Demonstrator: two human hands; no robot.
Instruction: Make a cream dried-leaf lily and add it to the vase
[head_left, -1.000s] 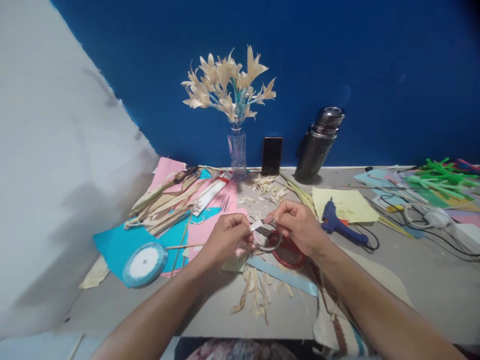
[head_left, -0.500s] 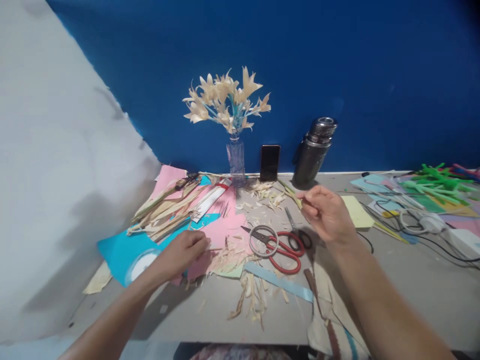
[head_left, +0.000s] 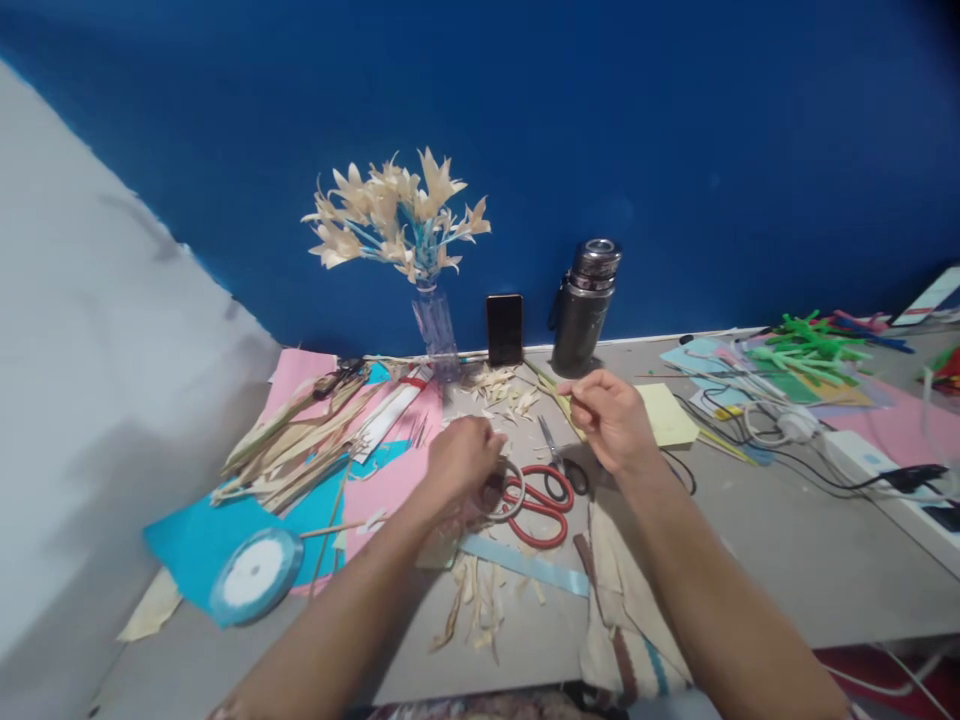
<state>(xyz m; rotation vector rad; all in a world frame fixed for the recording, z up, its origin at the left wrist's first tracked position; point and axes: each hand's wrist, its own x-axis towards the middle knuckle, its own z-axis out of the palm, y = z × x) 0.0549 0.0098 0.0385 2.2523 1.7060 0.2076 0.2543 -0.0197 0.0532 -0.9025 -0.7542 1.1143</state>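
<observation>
My left hand [head_left: 466,460] is over the pile of shavings, fingers curled closed; whatever they hold is hidden. Just under and beside it lie red-handled scissors [head_left: 541,522] with a pale ring [head_left: 511,505] on top. My right hand [head_left: 613,425] is raised over the table in a pinch, and what sits between thumb and finger is too small to name. Close to that hand are small dark-handled scissors [head_left: 553,450]. A light blue ribbon strip [head_left: 521,563] lies nearer me, across dry husk scraps [head_left: 480,610].
Husk flowers [head_left: 401,210] stand in a clear bottle [head_left: 436,335] at the back, beside a phone [head_left: 505,330] and a thermos [head_left: 585,310]. Husk strips [head_left: 292,450] and a ribbon spool [head_left: 256,575] lie left. At right are green pipe cleaners [head_left: 810,345], cables and a power strip [head_left: 862,455].
My left hand has moved right, from the pink paper to above the red scissors, uncovering the spool. My right hand keeps its pinch. The view has turned to the right.
</observation>
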